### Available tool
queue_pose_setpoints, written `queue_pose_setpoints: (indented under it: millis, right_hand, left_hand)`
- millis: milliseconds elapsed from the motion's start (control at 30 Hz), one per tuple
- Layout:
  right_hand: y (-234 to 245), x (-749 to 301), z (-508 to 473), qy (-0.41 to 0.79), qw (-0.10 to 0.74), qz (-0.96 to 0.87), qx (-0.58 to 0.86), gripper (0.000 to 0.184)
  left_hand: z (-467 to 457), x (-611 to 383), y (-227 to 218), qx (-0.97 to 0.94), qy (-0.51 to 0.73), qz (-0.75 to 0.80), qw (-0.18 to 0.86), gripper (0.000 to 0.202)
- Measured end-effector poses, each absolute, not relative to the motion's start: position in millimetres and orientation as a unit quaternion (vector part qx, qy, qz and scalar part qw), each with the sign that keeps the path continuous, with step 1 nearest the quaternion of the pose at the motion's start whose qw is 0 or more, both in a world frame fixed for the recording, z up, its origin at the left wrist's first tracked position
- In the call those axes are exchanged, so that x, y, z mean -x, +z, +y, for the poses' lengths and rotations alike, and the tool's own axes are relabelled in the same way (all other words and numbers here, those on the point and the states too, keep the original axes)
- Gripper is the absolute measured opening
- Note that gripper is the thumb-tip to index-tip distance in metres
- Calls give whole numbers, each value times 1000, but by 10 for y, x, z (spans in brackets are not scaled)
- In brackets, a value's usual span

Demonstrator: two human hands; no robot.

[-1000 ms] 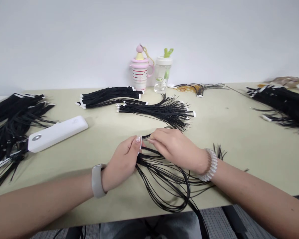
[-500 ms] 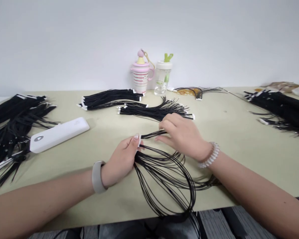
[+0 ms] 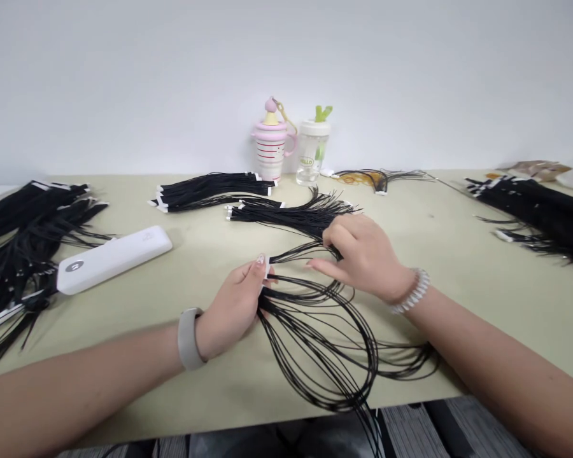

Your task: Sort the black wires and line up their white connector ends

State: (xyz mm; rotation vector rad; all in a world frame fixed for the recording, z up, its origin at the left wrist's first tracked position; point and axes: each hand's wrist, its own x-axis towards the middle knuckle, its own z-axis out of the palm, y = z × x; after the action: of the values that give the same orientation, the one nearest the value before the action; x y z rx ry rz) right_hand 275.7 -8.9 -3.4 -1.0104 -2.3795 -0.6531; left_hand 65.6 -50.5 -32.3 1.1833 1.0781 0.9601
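My left hand [image 3: 233,305] is closed on a white connector [image 3: 267,267] at the end of a bundle of black wires [image 3: 310,318]. Its thumb presses on the connector's upper side. From there the wires fan out to the right in loose loops, and some hang over the table's front edge. To the right of the connector, my right hand [image 3: 363,257] has its fingers curled round the upper strands, with the thumb held apart from them. The far ends of those strands are partly hidden behind this hand and forearm.
Bundled black wires with white connectors [image 3: 214,191] lie at the back, with another bundle [image 3: 286,215] nearer. More wire piles lie at left [image 3: 23,235] and right [image 3: 544,210]. A white power bank [image 3: 117,259], a striped cup [image 3: 270,152] and a clear bottle [image 3: 312,152] are also on the table.
My right hand has moved a little to the right along the upper strands, away from the connector. The wire loops have shifted slightly. My left hand stays almost in place.
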Motion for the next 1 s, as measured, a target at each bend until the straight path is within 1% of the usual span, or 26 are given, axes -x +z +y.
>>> queue_pose_setpoints:
  millis: [67, 200, 267, 333, 433, 567, 667, 800, 900, 1000]
  right_hand:
    - [66, -2732, -233, -149, 189, -885, 398, 38]
    - [205, -2692, -408, 103, 33, -915, 389, 43]
    - [224, -2677, -433, 183, 6, -910, 372, 43]
    - [229, -2666, -436, 215, 21, -906, 364, 42]
    - [234, -2654, -435, 224, 49, -904, 361, 38]
    - [202, -2597, -448, 270, 52, -902, 332, 35]
    - [118, -2509, -468, 294, 101, -897, 314, 32]
    - [-9, -2403, -481, 273, 168, -887, 333, 28]
    - [-53, -2363, -486, 265, 168, -882, 353, 29]
    - [-53, -2350, -498, 281, 162, -882, 342, 31]
  left_hand:
    - [-509, -667, -322, -496, 429, 468, 592, 32]
    - [-519, -674, -316, -489, 425, 500, 575, 34]
    - [-527, -672, -316, -502, 417, 508, 562, 34]
    - [-535, -668, -316, -518, 414, 512, 545, 34]
    - [-543, -661, -313, -544, 415, 525, 507, 34]
    - [-547, -650, -325, -574, 410, 533, 467, 34]
    - [-549, -644, -336, -583, 411, 538, 449, 35]
    - [-558, -645, -321, -590, 403, 545, 439, 39]
    - [-568, -651, -302, -593, 396, 537, 451, 40]
    - [-575, -658, -289, -597, 396, 526, 459, 40]
